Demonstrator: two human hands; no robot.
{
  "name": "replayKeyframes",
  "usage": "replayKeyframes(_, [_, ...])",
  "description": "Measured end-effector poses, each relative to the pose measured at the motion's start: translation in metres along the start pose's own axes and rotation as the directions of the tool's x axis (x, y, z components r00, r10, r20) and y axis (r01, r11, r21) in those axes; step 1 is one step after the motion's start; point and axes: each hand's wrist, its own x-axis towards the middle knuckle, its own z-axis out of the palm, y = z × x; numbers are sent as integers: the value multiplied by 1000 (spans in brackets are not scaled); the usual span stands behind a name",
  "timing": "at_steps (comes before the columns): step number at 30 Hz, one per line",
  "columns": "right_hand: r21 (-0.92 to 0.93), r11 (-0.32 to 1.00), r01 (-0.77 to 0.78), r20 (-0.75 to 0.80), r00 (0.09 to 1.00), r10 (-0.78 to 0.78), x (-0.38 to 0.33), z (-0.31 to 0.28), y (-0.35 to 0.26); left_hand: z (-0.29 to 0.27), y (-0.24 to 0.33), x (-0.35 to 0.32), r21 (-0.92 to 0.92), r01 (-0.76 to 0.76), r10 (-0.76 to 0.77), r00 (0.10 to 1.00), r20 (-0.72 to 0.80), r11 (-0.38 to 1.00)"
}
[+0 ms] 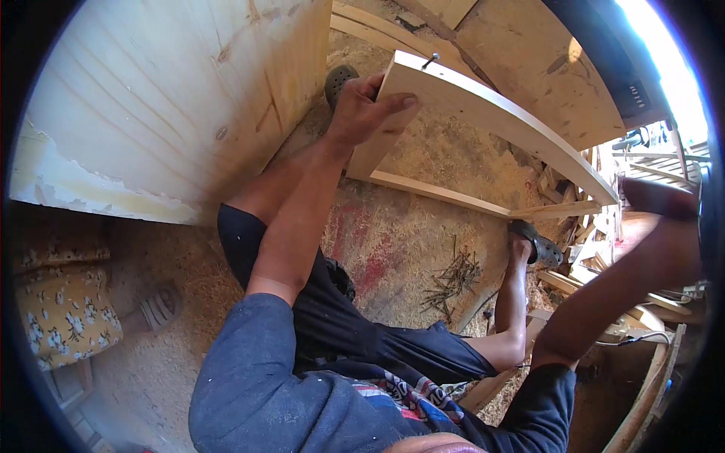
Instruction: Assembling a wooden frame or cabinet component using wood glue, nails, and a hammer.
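Note:
My left hand point(370, 109) grips the corner of a pale wooden frame point(491, 106), its thumb on the board's face and its fingers behind. The frame stands on edge on the floor, made of boards joined into a rough rectangle. A nail point(431, 60) sticks up from the top edge close to my left hand, only partly sunk. At the far right my right arm is raised and bent, and my right hand point(674, 215) is smeared by motion near the picture's rim. A dark blurred shape beside it cannot be made out. A loose pile of nails point(453, 281) lies on the floor inside my legs.
A large plywood panel point(174, 90) stands at the left. Sawdust covers the floor point(400, 234). Wood offcuts point(596, 257) are heaped at the right, with a cable point(634, 340) nearby. Another person's sandalled foot point(158, 308) and yellow flowered clothing point(72, 317) show at the lower left.

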Motion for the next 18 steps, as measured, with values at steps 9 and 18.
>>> replayKeyframes(9, [-75, 993, -86, -121, 990, 76, 4, 19, -90, 1, -5, 2, -51, 48, -49, 999, -13, 998])
replayKeyframes(18, [-546, 834, -75, 296, 915, 276, -32, 80, -60, -12, -6, -13, 22, -4, 5, 998, -66, 1000])
